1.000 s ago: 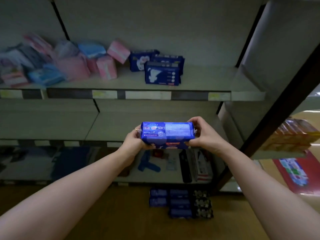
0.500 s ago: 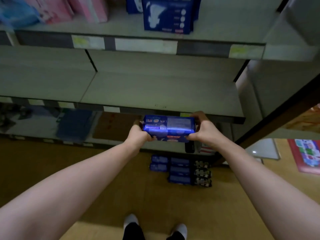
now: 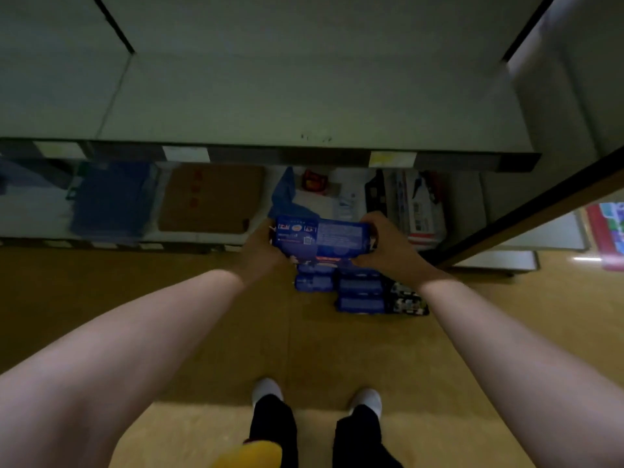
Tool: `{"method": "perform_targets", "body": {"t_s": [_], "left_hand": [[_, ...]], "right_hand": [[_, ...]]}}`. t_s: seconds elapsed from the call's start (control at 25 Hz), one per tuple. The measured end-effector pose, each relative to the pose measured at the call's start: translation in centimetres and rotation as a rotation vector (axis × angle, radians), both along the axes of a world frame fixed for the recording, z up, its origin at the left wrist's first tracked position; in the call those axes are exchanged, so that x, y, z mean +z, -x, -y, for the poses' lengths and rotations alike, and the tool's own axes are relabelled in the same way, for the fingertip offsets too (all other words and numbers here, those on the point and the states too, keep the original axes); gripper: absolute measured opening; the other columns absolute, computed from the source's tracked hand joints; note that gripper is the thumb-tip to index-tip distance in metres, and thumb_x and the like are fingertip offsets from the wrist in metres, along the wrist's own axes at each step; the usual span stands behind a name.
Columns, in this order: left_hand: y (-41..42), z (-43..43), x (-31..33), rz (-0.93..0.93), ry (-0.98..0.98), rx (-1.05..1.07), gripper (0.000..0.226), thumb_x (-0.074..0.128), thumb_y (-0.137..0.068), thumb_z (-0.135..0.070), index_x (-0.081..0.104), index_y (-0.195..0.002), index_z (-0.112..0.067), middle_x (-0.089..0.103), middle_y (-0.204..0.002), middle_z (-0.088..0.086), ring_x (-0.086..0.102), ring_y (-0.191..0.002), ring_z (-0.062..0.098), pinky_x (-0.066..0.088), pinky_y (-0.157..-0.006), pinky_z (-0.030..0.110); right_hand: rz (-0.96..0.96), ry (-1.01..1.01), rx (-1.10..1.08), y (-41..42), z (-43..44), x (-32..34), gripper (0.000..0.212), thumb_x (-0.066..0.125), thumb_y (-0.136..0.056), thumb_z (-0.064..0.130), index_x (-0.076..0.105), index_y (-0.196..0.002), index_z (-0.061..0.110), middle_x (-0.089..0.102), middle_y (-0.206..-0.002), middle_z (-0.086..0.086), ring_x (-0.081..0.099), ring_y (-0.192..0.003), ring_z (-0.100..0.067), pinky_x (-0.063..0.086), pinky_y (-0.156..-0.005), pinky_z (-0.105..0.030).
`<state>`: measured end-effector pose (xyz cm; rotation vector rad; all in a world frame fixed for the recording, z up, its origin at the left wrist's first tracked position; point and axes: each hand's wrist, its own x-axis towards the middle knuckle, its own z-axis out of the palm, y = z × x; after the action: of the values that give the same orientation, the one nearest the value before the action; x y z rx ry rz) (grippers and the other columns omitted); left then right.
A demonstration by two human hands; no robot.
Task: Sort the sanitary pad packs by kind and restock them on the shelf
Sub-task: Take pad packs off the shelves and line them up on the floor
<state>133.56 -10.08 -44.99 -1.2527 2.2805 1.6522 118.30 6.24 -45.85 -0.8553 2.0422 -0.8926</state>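
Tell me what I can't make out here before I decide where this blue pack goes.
Head view only:
- Blue pack, held between left hand and right hand: print too small and blurred to read its kind.
- Floor packs: far ones hidden behind the held pack; count unclear.
- Bottom shelf goods: dim under the middle shelf, blurred.
- Higher shelves: cut off by the top edge.

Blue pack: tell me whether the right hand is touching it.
Touching. The head view shows the right hand with its fingers curled over the right end of the blue pack, while the left hand grips the other end.
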Motion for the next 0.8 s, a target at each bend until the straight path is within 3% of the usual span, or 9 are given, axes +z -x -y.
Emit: {"method": "perform_targets", "body": {"t_s": [0.12, 0.2, 0.32, 0.44, 0.56, 0.64, 0.72, 0.8], "left_hand": [[-0.4, 1.1, -6.5, 0.094, -0.014, -0.036, 0.016, 0.052, -0.094, -0.014, 0.048, -0.106, -0.023, 0.053, -0.091, -0.009, 0.049, -0.077, 0.001, 0.041, -0.062, 0.005], [-0.6, 1.2, -11.5, 0.132, -0.131, 0.041, 0.014, 0.053, -0.093, -0.010, 0.048, -0.094, -0.022, 0.047, -0.083, -0.009, 0.043, -0.071, 0.000, 0.037, -0.059, 0.003], [-1.3, 0.8, -19.5, 0.220, -0.137, -0.092, 0.036, 0.055, -0.091, -0.004, 0.037, -0.069, -0.027, 0.041, -0.074, -0.009, 0.039, -0.069, 0.001, 0.034, -0.060, 0.006], [-1.8, 0.2, -28.0, 0.305, -0.127, -0.139, 0.036, 0.063, -0.083, 0.002, 0.041, -0.074, -0.026, 0.041, -0.073, -0.008, 0.047, -0.079, 0.012, 0.033, -0.063, 0.013], [-2.1, -0.2, -35.7, 0.394, -0.081, -0.194, 0.043, 0.062, -0.082, 0.004, 0.035, -0.070, -0.027, 0.038, -0.072, -0.007, 0.046, -0.086, 0.017, 0.036, -0.064, 0.019], [-2.2, 0.0, -40.4, 0.431, -0.083, -0.214, 0.035, 0.061, -0.083, 0.003, 0.043, -0.075, -0.026, 0.051, -0.085, 0.002, 0.050, -0.092, 0.018, 0.043, -0.068, 0.019], [-2.0, 0.3, -43.9, 0.485, -0.056, -0.275, 0.021, 0.057, -0.088, -0.002, 0.053, -0.099, -0.019, 0.055, -0.116, 0.012, 0.053, -0.102, 0.020, 0.045, -0.078, 0.018], [-2.0, 0.3, -47.2, 0.472, -0.038, -0.299, 0.016, 0.053, -0.092, -0.008, 0.048, -0.087, -0.023, 0.052, -0.118, 0.010, 0.051, -0.092, 0.016, 0.041, -0.067, 0.015]], "right_hand": [[-0.012, -0.023, 0.031, -0.5, 0.5, -6.4, 0.053, 0.079, -0.069, 0.007, 0.042, -0.106, 0.012, 0.050, -0.113, -0.015, 0.051, -0.104, -0.022, 0.046, -0.088, -0.034], [-0.044, -0.074, 0.054, -0.8, 0.9, -11.8, 0.053, 0.079, -0.069, 0.007, 0.043, -0.109, 0.007, 0.049, -0.112, -0.015, 0.050, -0.102, -0.022, 0.047, -0.090, -0.040], [-0.090, -0.171, 0.121, -1.4, 1.2, -20.1, 0.060, 0.078, -0.072, 0.012, 0.041, -0.119, 0.005, 0.045, -0.119, -0.015, 0.050, -0.106, -0.027, 0.045, -0.088, -0.036], [-0.182, -0.293, 0.214, -2.1, 1.2, -28.5, 0.068, 0.076, -0.077, 0.022, 0.035, -0.128, 0.005, 0.034, -0.130, -0.014, 0.048, -0.110, -0.029, 0.040, -0.090, -0.031], [-0.208, -0.373, 0.299, -2.5, 1.4, -35.6, 0.072, 0.072, -0.081, 0.026, 0.028, -0.134, 0.005, 0.024, -0.139, -0.017, 0.049, -0.110, -0.033, 0.040, -0.096, -0.036], [-0.207, -0.412, 0.360, -2.9, 1.6, -40.1, 0.075, 0.070, -0.082, 0.029, 0.025, -0.137, 0.005, 0.023, -0.141, -0.018, 0.048, -0.112, -0.033, 0.039, -0.097, -0.038], [-0.330, -0.497, 0.462, -3.2, 1.8, -44.1, 0.078, 0.066, -0.083, 0.039, 0.023, -0.139, 0.005, 0.027, -0.139, -0.016, 0.045, -0.115, -0.032, 0.035, -0.101, -0.039], [-0.553, -0.615, 0.590, -3.6, 2.1, -47.4, 0.082, 0.058, -0.083, 0.053, 0.022, -0.140, 0.006, 0.033, -0.137, -0.015, 0.043, -0.119, -0.029, 0.025, -0.108, -0.040]]}}
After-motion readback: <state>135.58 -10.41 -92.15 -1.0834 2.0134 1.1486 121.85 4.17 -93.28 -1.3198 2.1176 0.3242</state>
